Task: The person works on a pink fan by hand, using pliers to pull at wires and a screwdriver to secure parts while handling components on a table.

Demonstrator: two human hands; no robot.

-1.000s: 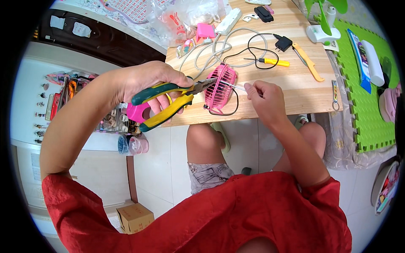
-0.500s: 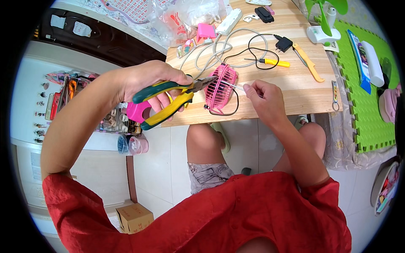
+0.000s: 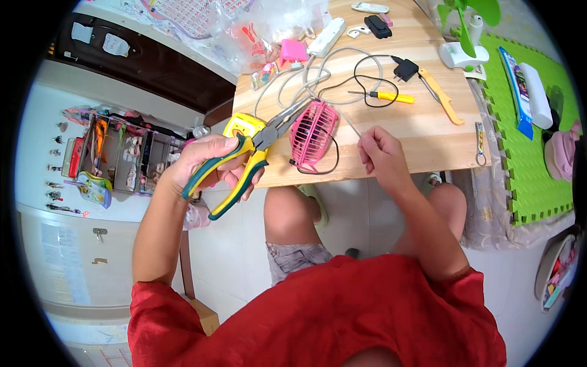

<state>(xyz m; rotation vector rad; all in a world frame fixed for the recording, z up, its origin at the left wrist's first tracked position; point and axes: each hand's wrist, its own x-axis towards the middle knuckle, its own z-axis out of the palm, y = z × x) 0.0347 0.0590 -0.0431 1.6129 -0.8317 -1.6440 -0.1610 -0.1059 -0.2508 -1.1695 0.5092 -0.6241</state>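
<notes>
Nothing clearly legible. Chart point(image 3: 199, 15) at 11 o'clock: rows of small red marks. Plastic bag point(image 3: 241, 49), between 11 and 12: red print, crumpled. Paper slips point(image 3: 116, 44) on dark door point(image 3: 183, 79), 10 o'clock: faint writing. Blue packet point(image 3: 523, 125), 2 o'clock: blurred print.

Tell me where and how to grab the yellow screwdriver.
Probably best by the right end of its yellow handle, coming from the right: the screwdriver lies flat, handle pointing right, and the black cable loops across farther left.
</notes>
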